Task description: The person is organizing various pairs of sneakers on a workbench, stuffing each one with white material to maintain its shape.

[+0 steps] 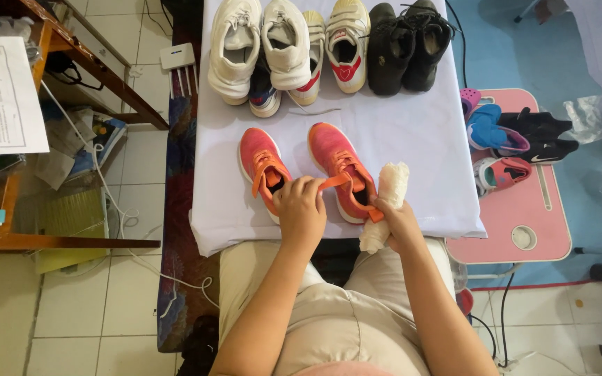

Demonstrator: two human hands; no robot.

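- Orange-pink right shoe (343, 170) on white cloth (412, 132), just beside its pair (263, 167); strap (334, 182) pulled open, pinched by left hand (301, 209).
- Right hand (398, 223) closed around rolled white rag (387, 198), touching shoe heel.
- Wiping seemingly just starting; white sneakers (259, 49) and black shoes (405, 45) behind, waiting.

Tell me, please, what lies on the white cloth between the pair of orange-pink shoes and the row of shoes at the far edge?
Head view: between the orange-pink shoes and the far row of shoes, the white cloth is bare except for a loose grey shoelace.

A white rectangular printed paper sheet (1, 97) lies on the wooden desk (64, 242) at my far left.
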